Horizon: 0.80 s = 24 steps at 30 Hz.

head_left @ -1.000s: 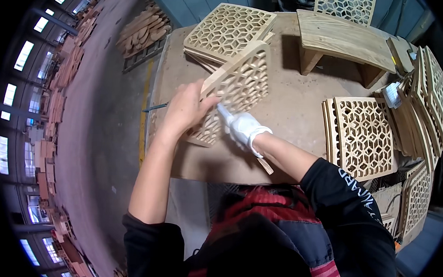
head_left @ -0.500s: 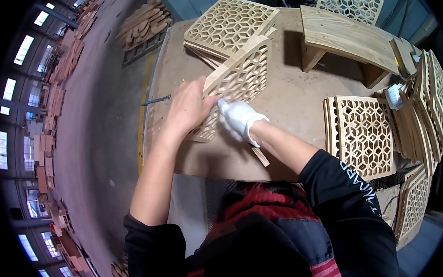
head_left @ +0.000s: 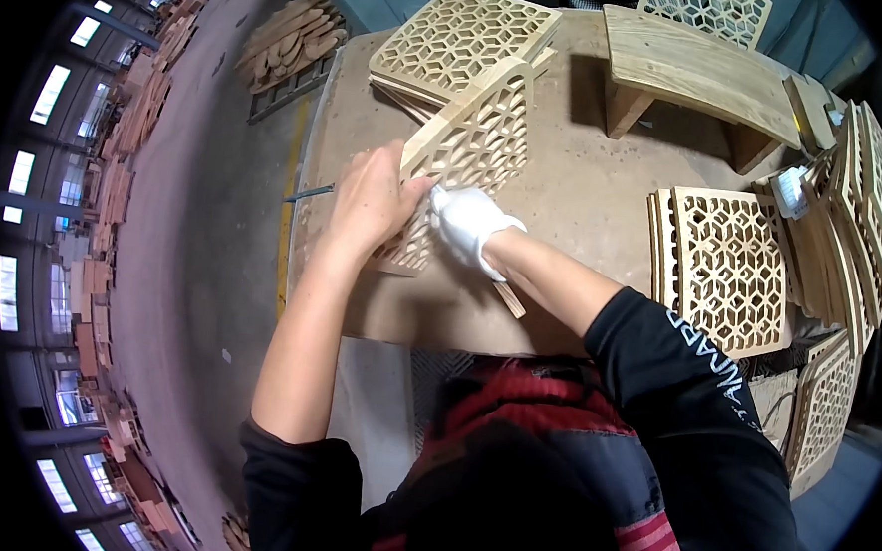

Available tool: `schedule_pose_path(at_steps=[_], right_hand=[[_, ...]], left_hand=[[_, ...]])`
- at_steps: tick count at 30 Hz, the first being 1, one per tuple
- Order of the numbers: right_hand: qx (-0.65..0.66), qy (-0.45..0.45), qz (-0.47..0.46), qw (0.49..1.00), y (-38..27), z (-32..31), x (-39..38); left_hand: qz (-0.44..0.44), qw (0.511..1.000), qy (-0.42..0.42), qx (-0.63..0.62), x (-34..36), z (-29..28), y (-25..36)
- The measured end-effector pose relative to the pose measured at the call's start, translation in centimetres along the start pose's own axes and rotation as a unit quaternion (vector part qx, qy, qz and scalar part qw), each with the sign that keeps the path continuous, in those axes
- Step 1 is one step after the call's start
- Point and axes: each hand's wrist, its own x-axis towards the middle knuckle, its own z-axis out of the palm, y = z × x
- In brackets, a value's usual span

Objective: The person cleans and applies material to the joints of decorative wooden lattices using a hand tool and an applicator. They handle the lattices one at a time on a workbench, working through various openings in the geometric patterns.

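A pale wooden lattice panel stands tilted on edge over the table, its openwork face turned toward the right. My bare left hand is closed around the panel's near upper edge. My right hand, in a white glove, presses against the lattice near my left thumb. Its fingers are curled, and a slim wooden strip sticks out below the glove, apparently held in it. The strip's other end is hidden by the hand and the panel.
Stacked lattice panels lie at the back left of the table. More panels stand at the right, near a white brush-like object. A low wooden bench stands at the back. A thin bluish rod juts past the left edge.
My right hand has shifted slightly up and left along the lattice, and the wooden strip has moved with it. My left hand keeps its grip on the panel.
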Motion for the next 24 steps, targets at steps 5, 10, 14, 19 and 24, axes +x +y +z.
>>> schedule_pose_path(at_steps=[5,10,14,19,24], right_hand=[[-0.064,0.016,0.013,0.998,1.1,-0.7,-0.5],[0.006,-0.039,0.029,0.999,1.6,-1.9,0.4],[-0.167,0.038,-0.22,0.96,7.6,-3.9,0.6],[-0.434,0.201,-0.37,0.797,6.2,-3.3,-4.8],[-0.456,0.258,-0.416,0.743,5.3,-3.0,-6.6]], left_hand=[[0.017,0.999,0.036,0.018,0.5,0.5,-0.8],[0.019,0.999,0.02,-0.017,1.2,0.2,-1.4],[-0.013,1.0,0.003,-0.025,2.0,-0.6,-1.9],[-0.053,0.997,-0.037,-0.053,2.3,-0.5,-2.7],[-0.05,0.997,-0.036,-0.05,2.5,-0.8,-2.6]])
